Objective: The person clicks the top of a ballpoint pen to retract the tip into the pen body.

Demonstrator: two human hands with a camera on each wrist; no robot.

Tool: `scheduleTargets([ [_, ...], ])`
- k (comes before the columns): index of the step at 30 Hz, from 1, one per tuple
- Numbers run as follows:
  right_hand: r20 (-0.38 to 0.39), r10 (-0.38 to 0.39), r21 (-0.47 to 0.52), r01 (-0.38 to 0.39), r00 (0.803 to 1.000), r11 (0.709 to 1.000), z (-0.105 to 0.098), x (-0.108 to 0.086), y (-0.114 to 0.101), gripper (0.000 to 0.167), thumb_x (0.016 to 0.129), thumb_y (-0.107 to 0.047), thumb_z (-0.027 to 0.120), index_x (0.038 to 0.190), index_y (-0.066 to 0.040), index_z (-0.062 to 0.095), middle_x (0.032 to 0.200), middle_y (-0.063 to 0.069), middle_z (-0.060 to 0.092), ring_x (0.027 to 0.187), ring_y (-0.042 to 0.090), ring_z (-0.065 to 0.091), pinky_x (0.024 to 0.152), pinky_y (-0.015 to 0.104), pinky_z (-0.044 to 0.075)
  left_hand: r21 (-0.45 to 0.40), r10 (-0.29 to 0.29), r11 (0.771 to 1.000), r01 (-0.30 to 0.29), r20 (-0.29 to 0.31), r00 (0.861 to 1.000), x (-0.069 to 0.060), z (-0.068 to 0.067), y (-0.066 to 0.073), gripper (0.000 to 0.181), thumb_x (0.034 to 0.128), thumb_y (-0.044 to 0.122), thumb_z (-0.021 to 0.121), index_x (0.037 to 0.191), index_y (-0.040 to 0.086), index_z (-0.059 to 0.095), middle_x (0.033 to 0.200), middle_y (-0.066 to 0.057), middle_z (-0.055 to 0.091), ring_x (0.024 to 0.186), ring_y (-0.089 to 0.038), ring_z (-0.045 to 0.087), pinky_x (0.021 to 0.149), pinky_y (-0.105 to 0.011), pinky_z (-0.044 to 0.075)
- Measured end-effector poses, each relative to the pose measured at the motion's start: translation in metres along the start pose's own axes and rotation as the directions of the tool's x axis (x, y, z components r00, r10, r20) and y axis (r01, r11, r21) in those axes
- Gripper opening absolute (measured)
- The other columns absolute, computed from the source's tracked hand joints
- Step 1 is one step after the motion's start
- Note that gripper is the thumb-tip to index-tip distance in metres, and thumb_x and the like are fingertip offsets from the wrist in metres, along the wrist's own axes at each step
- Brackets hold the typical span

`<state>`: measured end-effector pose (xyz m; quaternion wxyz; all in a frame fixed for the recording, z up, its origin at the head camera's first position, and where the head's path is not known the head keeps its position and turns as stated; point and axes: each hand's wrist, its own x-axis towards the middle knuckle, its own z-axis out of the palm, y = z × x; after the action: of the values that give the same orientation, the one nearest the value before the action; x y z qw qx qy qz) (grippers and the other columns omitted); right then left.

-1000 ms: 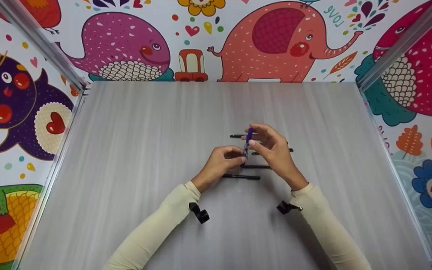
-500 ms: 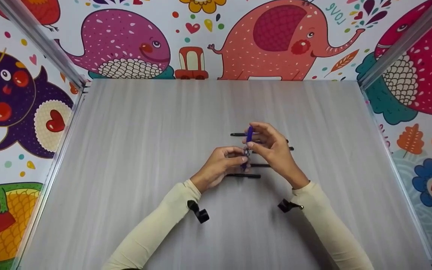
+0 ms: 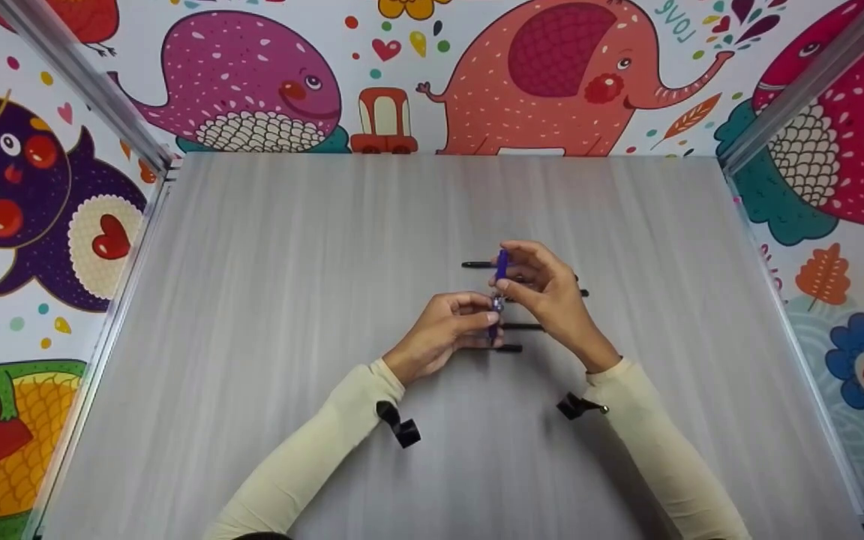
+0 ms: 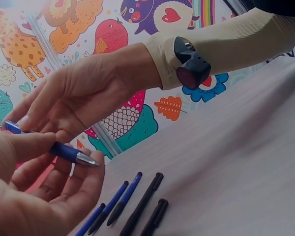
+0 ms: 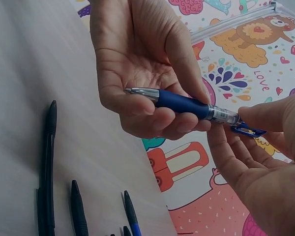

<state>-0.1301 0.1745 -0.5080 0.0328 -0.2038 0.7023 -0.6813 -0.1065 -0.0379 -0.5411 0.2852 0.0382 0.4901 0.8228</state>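
A blue pen [image 5: 182, 104] with a silver tip and a clear section is held between both hands above the table. My left hand [image 3: 443, 330] pinches its dark blue grip between thumb and fingers, the tip pointing toward me. At the other end, my right hand [image 3: 548, 289] pinches the blue clip end [image 5: 248, 130] with thumb and fingertips. The left wrist view shows the silver tip [image 4: 86, 159] beside the left fingers. Below the hands, black pens [image 4: 142, 204] and blue pens [image 4: 108, 206] lie in a row, partly hidden in the head view.
The grey wood-grain table [image 3: 289, 240] spreads around the hands. Printed panels with cartoon animals [image 3: 552, 82] stand behind and at both sides, with metal posts [image 3: 792, 90] at the corners. Small black cameras [image 3: 400, 425] sit on both wrists.
The view has shifted slightly. Both hands keep their hold on the blue pen and stay nearly in place. The left hand now covers more of the nearest black pen.
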Motion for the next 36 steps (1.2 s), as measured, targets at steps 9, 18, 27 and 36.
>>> scheduleTargets([
  [9,0.005,-0.014,-0.025,0.014,1.000,1.000,-0.0025,0.0027,0.0014,0.049,0.103,0.007,0.071,0.150,0.001,0.059,0.125,0.020,0.071,0.107,0.030,0.077,0.086,0.040,0.066,-0.002,0.011,1.000,-0.011,-0.033,0.999,-0.0001,0.0033,0.0006,0.020,0.1029,0.000,0.074,0.120,-0.009,0.071,0.109,-0.019,0.075,0.092,-0.032,0.079,0.089,-0.047,0.066],
  [18,0.012,-0.020,-0.069,0.021,1.000,0.997,-0.0014,0.0043,0.0035,0.048,0.104,0.004,0.072,0.150,0.000,0.060,0.123,0.019,0.072,0.105,0.030,0.076,0.085,0.039,0.066,-0.015,0.024,1.000,-0.025,-0.073,0.997,-0.0024,0.0065,0.0008,0.020,0.1025,-0.001,0.074,0.120,-0.009,0.073,0.107,-0.018,0.076,0.092,-0.026,0.078,0.087,-0.047,0.067],
  [27,0.014,-0.002,-0.040,0.003,1.000,0.999,-0.0007,0.0031,0.0054,0.046,0.104,0.003,0.072,0.149,-0.001,0.060,0.122,0.019,0.071,0.105,0.033,0.075,0.086,0.039,0.066,-0.017,0.023,1.000,-0.025,-0.097,0.995,-0.0023,0.0071,-0.0022,0.030,0.1008,-0.004,0.074,0.127,-0.018,0.069,0.108,-0.020,0.076,0.093,-0.029,0.077,0.085,-0.046,0.067],
  [36,0.019,0.000,-0.031,0.001,1.000,1.000,0.0004,0.0008,0.0084,0.045,0.104,0.003,0.073,0.147,-0.001,0.062,0.121,0.019,0.072,0.104,0.033,0.075,0.088,0.039,0.065,-0.025,0.015,1.000,-0.017,-0.091,0.996,-0.0036,0.0062,-0.0061,0.030,0.1018,-0.005,0.072,0.127,-0.019,0.068,0.104,-0.014,0.078,0.091,-0.026,0.079,0.085,-0.044,0.067],
])
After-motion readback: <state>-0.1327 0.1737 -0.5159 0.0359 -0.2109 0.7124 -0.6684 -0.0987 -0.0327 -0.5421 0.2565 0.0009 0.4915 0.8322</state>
